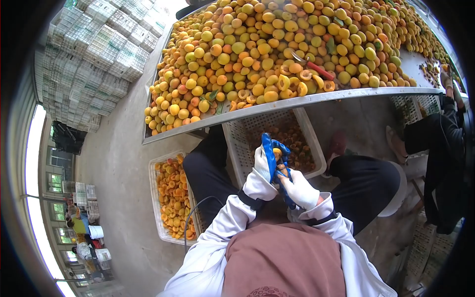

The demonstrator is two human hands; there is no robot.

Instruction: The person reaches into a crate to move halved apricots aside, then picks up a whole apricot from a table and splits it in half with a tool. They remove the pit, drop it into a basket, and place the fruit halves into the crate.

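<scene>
My two hands, in white gloves with blue-coated palms and fingers, meet above a crate in front of my lap. An orange apricot point(277, 153) sits in the fingers of my left hand point(264, 161), apparently opened, with a brownish part towards me. My right hand point(299, 189) is closed at the near side of the same fruit, its blue fingertips pressed against it. Whether the right fingers also pinch a pit is too small to tell. Beneath the hands, a white perforated crate point(240, 161) holds many brown pits point(297, 143).
A metal-edged table point(297, 102) ahead bears heaped apricots point(237, 49), several cut halves point(284, 83) and a red-handled knife point(320, 71). At my left stands a crate of apricot halves point(173, 198). Another person point(443, 148) sits at right. Stacked crates point(94, 54) rise at far left.
</scene>
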